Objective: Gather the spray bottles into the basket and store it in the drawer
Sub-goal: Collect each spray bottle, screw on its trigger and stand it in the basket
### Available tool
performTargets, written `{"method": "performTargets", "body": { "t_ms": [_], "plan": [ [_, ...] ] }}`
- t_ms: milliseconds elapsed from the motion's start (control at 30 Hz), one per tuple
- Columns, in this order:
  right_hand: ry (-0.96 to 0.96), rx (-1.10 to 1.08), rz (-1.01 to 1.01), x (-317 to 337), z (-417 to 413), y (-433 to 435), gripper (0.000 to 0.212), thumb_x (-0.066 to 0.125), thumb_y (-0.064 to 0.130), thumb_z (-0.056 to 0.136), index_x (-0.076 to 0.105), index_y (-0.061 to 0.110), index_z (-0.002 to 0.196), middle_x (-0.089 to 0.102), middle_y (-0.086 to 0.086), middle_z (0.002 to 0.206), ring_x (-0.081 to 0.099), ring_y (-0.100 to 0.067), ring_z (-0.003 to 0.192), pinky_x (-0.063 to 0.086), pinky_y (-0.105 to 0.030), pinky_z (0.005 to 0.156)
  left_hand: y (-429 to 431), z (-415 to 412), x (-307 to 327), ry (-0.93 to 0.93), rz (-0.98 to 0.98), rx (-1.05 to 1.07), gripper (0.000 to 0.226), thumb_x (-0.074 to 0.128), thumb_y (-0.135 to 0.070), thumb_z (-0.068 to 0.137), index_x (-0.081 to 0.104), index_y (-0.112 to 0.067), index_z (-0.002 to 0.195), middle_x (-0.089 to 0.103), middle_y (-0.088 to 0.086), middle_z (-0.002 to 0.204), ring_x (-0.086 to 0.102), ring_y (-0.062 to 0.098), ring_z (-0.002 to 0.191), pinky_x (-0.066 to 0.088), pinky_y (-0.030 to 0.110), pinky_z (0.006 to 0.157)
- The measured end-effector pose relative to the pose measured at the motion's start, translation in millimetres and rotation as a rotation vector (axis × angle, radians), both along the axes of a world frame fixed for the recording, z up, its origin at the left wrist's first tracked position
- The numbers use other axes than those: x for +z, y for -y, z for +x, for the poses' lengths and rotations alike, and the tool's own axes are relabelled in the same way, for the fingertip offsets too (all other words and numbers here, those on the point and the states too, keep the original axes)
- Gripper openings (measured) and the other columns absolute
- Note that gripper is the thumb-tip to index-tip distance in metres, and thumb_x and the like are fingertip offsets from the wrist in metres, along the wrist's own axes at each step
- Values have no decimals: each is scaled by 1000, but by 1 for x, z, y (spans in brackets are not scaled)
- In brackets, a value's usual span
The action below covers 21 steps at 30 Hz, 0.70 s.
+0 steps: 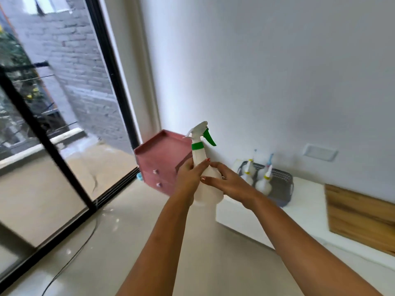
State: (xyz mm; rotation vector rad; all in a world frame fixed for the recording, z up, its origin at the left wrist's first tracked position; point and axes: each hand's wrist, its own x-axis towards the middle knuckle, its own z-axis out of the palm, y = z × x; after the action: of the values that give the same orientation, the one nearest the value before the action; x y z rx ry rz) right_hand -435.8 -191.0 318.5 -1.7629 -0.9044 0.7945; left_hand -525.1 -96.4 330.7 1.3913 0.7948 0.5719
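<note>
A white spray bottle with a green collar and trigger is held upright in the air. My left hand grips its body from the left, thumb across the front. My right hand wraps the bottle's lower body from the right. Behind them a grey basket stands on a low white platform against the wall, with several small spray bottles inside. A pink drawer unit with two knobbed drawers, both closed, stands on the floor to the left.
A wooden board lies on the platform at the right. A sliding glass door with a black frame fills the left side. A dark cable trails over the glossy floor. A wall socket sits above the basket.
</note>
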Motion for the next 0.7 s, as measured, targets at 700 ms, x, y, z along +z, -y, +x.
{"method": "performTargets", "body": {
  "t_ms": [700],
  "plan": [
    [-27, -506, 115, 1, 243, 116, 52, 70, 31, 81, 50, 29, 129, 63, 7, 110, 62, -12, 100, 50, -29, 87, 123, 272, -42, -239, 268, -175, 37, 78, -38, 64, 64, -21, 94, 69, 2, 95, 64, 24, 91, 54, 46, 86]
  ]
}}
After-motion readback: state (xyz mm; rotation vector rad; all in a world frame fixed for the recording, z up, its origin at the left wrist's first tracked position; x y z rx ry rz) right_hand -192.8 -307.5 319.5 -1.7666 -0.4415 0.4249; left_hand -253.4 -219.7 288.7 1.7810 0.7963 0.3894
